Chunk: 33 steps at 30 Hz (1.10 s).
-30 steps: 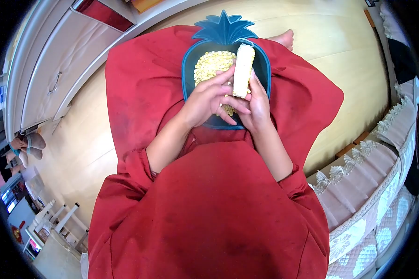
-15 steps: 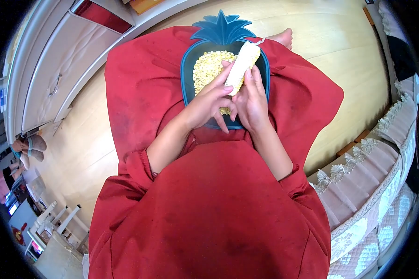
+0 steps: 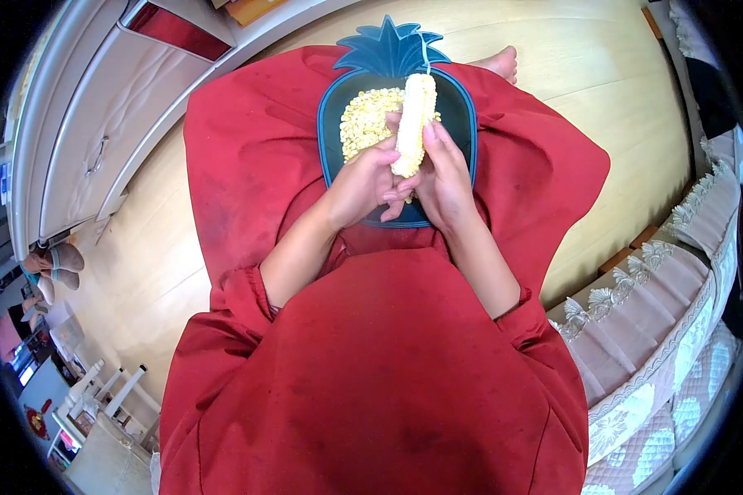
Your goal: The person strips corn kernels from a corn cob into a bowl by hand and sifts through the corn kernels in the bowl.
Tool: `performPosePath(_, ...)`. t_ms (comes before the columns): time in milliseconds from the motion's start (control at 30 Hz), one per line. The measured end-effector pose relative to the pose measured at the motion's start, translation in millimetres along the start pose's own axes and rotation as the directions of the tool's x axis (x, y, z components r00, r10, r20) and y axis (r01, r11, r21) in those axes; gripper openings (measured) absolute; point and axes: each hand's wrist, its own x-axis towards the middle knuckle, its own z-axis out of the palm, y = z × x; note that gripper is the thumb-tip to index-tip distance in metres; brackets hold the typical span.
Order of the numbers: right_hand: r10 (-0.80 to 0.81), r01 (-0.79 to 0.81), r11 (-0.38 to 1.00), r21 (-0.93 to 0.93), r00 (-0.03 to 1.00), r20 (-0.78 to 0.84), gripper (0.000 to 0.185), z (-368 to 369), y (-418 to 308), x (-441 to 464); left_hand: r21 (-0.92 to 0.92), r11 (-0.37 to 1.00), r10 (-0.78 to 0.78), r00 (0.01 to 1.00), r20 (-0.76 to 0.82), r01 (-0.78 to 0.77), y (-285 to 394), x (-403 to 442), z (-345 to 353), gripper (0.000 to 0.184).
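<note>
A corn cob (image 3: 415, 120) stands nearly upright between my hands, partly stripped, with pale bare stretches and rows of kernels. My left hand (image 3: 365, 183) is closed around its lower left side, the thumb on the cob and some fingers behind it. On the other side my right hand (image 3: 447, 183) grips the cob, thumb pressed against its right edge. Beneath both hands lies a dark teal pineapple-shaped tray (image 3: 388, 51) on my lap. Loose corn kernels (image 3: 368, 122) are heaped in its left part. My hands and the cob hide some of the kernels.
Red cloth (image 3: 388, 355) covers my lap and arms. A bare foot (image 3: 502, 63) shows beyond the tray. Pale cabinets (image 3: 91, 115) stand at left, a lace-trimmed sofa (image 3: 636, 322) at right. A white stool (image 3: 111, 396) is at lower left, above a wooden floor (image 3: 586, 91).
The cob has turned from leaning right to nearly upright, its top shifting left. My left fingers have curled in closer beneath it.
</note>
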Motion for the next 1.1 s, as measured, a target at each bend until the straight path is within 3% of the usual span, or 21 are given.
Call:
performPosePath(67,0.046,-0.045,0.998,-0.043,0.999,0.028,0.048,-3.0,-1.1,-0.3,0.016,1.000,-0.002,1.000,-0.015,0.002,-1.4,-0.6,0.9,0.053)
performPosePath(167,-0.013,0.019,0.997,-0.079,0.996,0.087,0.054,-6.3,5.8,4.1,0.094,0.995,0.033,0.999,-0.035,-0.029,-4.0,-1.7,1.5,0.052)
performPosePath(333,0.026,-0.022,0.999,-0.039,0.993,0.111,0.056,-4.8,1.7,1.4,0.198,0.976,0.090,0.996,-0.003,-0.088,-8.6,-1.4,-2.7,0.053)
performPosePath(533,0.017,-0.010,0.999,-0.051,0.989,0.148,0.056,-5.0,0.6,-1.0,0.494,0.860,0.186,0.980,-0.075,-0.126,-9.4,-4.7,16.1,0.052)
performPosePath(733,0.025,-0.022,1.000,-0.022,0.988,0.149,0.048,-5.2,-0.1,-1.6,0.538,0.828,0.222,0.973,-0.061,-0.155,-19.7,-6.0,8.0,0.056)
performPosePath(967,0.102,-0.092,0.994,-0.065,0.980,0.170,0.049,-17.7,0.1,-0.9,0.435,0.878,0.220,0.975,0.008,-0.202,-18.4,-3.0,4.8,0.065)
performPosePath(1100,0.069,-0.064,0.995,-0.073,0.995,0.068,0.046,-11.2,1.1,-1.9,0.519,0.842,0.188,0.982,-0.027,-0.147,-16.0,-0.5,11.6,0.066)
